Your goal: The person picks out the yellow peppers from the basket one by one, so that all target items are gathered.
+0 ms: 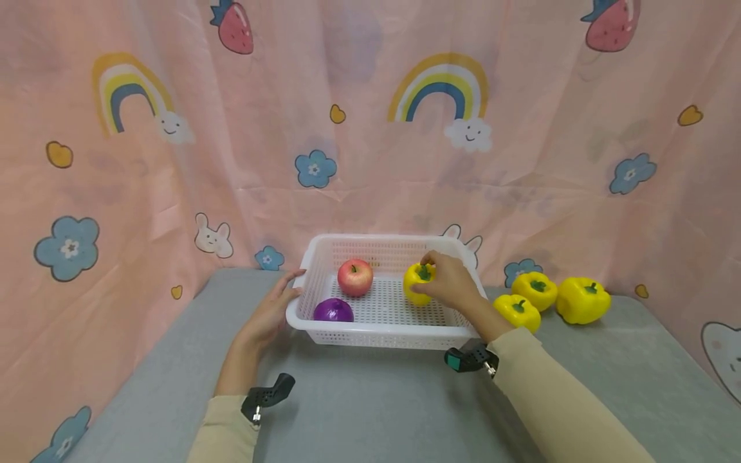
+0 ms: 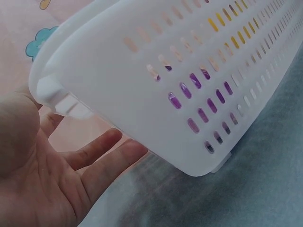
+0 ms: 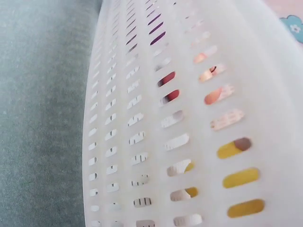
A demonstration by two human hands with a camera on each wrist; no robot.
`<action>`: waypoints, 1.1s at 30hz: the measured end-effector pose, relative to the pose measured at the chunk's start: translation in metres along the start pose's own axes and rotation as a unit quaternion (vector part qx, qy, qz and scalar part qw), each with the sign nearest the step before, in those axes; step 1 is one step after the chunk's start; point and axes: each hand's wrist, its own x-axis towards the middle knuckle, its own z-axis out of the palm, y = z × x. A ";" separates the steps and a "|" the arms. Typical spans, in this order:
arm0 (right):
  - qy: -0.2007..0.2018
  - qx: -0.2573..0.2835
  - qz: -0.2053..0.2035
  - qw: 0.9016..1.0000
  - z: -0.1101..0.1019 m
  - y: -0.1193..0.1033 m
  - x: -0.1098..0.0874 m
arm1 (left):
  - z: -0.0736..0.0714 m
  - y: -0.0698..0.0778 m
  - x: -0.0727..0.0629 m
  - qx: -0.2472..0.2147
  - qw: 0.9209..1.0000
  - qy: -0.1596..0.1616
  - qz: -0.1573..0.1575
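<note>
A white perforated plastic basket (image 1: 384, 328) stands on the table. My left hand (image 1: 268, 317) is at its left end, fingertips right at the rim. Seen from the left wrist, that hand's fingers (image 2: 102, 146) lie fairly straight along the basket's outer end wall. Inside the right half of the basket, my right hand (image 1: 451, 281) grips a yellow bell pepper (image 1: 412, 294) near its green stem, thumb and fingers on either side. A red apple (image 1: 355, 278) and a purple onion (image 1: 334, 310) lie in the left half. The right wrist view shows mainly the basket's front wall (image 3: 199, 137).
Right of the basket sit more yellow bell peppers: one close to my right forearm (image 1: 517, 312), one behind it (image 1: 534, 291), one farther right (image 1: 582, 300). A pink patterned curtain (image 1: 370, 193) hangs behind the grey table (image 1: 370, 399).
</note>
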 end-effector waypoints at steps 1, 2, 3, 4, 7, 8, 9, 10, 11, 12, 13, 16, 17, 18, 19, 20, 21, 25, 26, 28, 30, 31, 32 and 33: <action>0.004 0.002 -0.001 1.000 -0.002 -0.001 -0.001 | 0.000 0.000 0.000 -0.003 1.000 0.000 0.000; 0.007 0.004 -0.003 1.000 -0.003 -0.001 -0.003 | 0.001 0.000 0.000 -0.005 1.000 0.000 -0.001; 0.009 0.004 -0.006 1.000 -0.005 -0.002 -0.004 | 0.001 -0.001 0.000 -0.007 1.000 0.001 -0.001; 0.014 0.006 -0.009 1.000 -0.006 -0.003 -0.006 | 0.001 -0.001 0.000 -0.010 1.000 0.002 -0.001; 0.027 0.015 -0.019 0.999 -0.013 -0.007 -0.013 | 0.002 -0.001 -0.001 -0.015 1.000 0.003 -0.002; 0.034 0.018 -0.019 0.999 -0.015 -0.009 -0.015 | 0.002 -0.001 -0.001 -0.013 1.000 0.002 -0.002; 0.040 0.024 -0.019 0.999 -0.017 -0.010 -0.018 | 0.002 -0.001 -0.001 -0.014 1.000 0.001 -0.001; 0.048 0.029 -0.019 0.998 -0.019 -0.011 -0.020 | 0.001 -0.001 0.000 -0.015 1.000 -0.001 -0.001; 0.053 0.033 -0.020 0.998 -0.021 -0.012 -0.023 | 0.001 -0.001 0.000 -0.015 1.000 -0.002 0.001; 0.059 0.038 -0.020 0.997 -0.023 -0.013 -0.025 | 0.001 0.000 0.000 -0.015 1.000 -0.003 0.003; 0.065 0.042 -0.020 0.997 -0.025 -0.013 -0.027 | 0.000 0.000 0.000 -0.014 1.000 -0.004 0.004; 0.080 0.049 -0.026 0.995 -0.030 -0.015 -0.034 | -0.001 0.001 0.001 -0.012 1.000 -0.006 0.006; 0.083 0.052 -0.028 0.995 -0.032 -0.015 -0.036 | -0.002 0.001 0.001 -0.011 1.000 -0.007 0.006; 0.088 0.054 -0.030 0.994 -0.034 -0.015 -0.038 | -0.002 0.001 0.001 -0.010 1.000 -0.008 0.005; 0.090 0.055 -0.030 0.994 -0.036 -0.015 -0.040 | -0.002 0.001 0.002 -0.009 1.000 -0.009 0.003; 0.093 0.057 -0.032 0.993 -0.038 -0.015 -0.042 | -0.003 0.001 0.002 -0.009 1.000 -0.009 0.002; 0.096 0.059 -0.033 0.993 -0.040 -0.014 -0.044 | -0.002 0.001 0.001 -0.008 1.000 -0.009 0.001; 0.109 0.069 -0.036 0.991 -0.047 -0.014 -0.053 | -0.002 0.001 0.000 -0.002 1.000 -0.011 0.001; 0.113 0.074 -0.039 0.990 -0.049 -0.014 -0.056 | -0.002 0.001 0.000 -0.001 1.000 -0.012 0.001; 0.119 0.081 -0.040 0.989 -0.053 -0.014 -0.061 | -0.002 0.001 -0.001 0.003 1.000 -0.013 0.002; 0.126 0.086 -0.044 0.987 -0.056 -0.014 -0.066 | -0.002 0.001 -0.001 0.007 1.000 -0.012 0.003; 0.130 0.087 -0.046 0.987 -0.058 -0.014 -0.069 | -0.001 0.001 0.000 0.008 1.000 -0.011 0.002; 0.135 0.086 -0.048 0.986 -0.059 -0.014 -0.072 | -0.001 0.001 0.000 0.008 1.000 -0.010 0.000; 0.140 0.083 -0.048 0.985 -0.061 -0.014 -0.075 | -0.001 0.001 0.000 0.008 1.000 -0.010 0.000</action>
